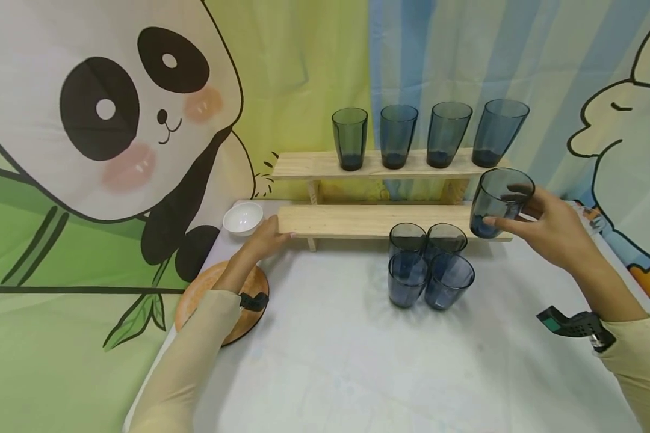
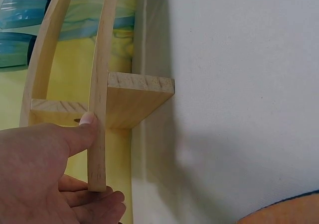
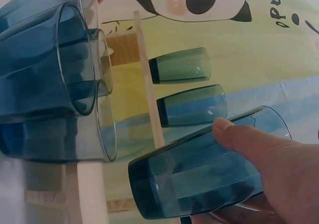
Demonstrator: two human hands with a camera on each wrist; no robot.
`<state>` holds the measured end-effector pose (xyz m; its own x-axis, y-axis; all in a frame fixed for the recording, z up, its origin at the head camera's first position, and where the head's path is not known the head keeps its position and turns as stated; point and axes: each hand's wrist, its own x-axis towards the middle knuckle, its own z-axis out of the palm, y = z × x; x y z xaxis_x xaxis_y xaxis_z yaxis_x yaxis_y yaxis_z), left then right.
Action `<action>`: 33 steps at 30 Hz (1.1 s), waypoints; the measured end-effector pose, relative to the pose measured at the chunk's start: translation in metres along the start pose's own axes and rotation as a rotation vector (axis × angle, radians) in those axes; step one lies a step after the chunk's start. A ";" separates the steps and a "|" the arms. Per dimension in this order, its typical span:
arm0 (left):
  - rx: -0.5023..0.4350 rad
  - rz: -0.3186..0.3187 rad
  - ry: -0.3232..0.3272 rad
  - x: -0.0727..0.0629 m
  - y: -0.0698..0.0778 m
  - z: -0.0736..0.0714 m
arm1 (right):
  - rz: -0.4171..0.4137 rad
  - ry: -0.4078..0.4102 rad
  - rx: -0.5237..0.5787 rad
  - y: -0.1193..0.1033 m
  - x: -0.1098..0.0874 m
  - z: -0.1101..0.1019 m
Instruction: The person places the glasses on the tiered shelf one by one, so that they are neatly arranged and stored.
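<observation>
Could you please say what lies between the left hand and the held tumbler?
The head view shows the lower wooden shelf board between the left hand and the held blue tumbler.

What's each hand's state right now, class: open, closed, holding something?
Left hand: holding the lower shelf by its left end.
Right hand: holding a glass.

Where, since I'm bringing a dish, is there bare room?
Free: white tabletop between the round orange plate and four clustered transparent blue tumblers; lower wooden shelf between the left hand and held tumbler. Crowded: upper wooden shelf, except its left end, with four more tumblers.
</observation>
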<state>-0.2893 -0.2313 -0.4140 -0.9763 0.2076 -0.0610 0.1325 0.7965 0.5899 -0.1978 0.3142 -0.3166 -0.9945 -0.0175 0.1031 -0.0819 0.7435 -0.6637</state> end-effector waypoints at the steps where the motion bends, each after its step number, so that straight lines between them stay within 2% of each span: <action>1: 0.004 0.003 0.002 0.000 0.000 0.000 | -0.006 -0.004 0.003 -0.002 0.001 0.000; 12: 0.017 0.014 -0.004 0.001 0.002 0.000 | -0.012 -0.030 0.047 -0.024 0.013 0.010; 23: 0.004 0.022 -0.010 -0.003 -0.001 0.003 | -0.048 -0.113 0.107 -0.050 0.029 0.032; 33: 0.024 -0.014 -0.011 -0.001 0.002 -0.003 | -0.113 -0.183 0.219 -0.094 0.046 0.055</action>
<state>-0.2889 -0.2315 -0.4102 -0.9761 0.2031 -0.0780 0.1236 0.8129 0.5691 -0.2394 0.2069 -0.2906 -0.9718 -0.2274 0.0633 -0.1852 0.5683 -0.8017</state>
